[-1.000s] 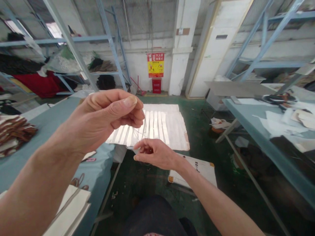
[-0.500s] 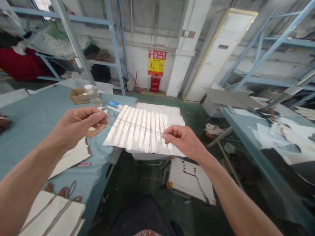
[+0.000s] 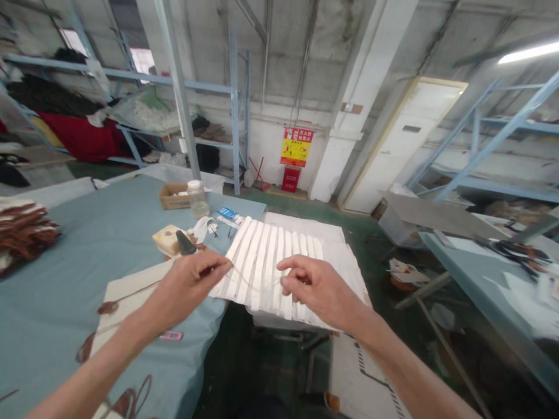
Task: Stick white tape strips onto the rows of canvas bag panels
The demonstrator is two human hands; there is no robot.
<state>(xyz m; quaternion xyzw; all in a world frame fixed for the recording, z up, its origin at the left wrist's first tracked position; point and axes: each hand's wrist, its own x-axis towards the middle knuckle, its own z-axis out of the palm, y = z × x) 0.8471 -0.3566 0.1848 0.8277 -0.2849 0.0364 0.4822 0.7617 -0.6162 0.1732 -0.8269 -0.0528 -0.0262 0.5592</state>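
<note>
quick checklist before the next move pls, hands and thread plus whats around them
1. Left hand pinching the thread: ok.
2. Right hand gripping the thread: cannot tell, too faint there.
3. Thread straight: not ok, it appears to sag between the hands.
4. Hands apart from each other: ok, a gap shows.
5. White strips side by side: ok.
6. Lid on the jar: ok.
</note>
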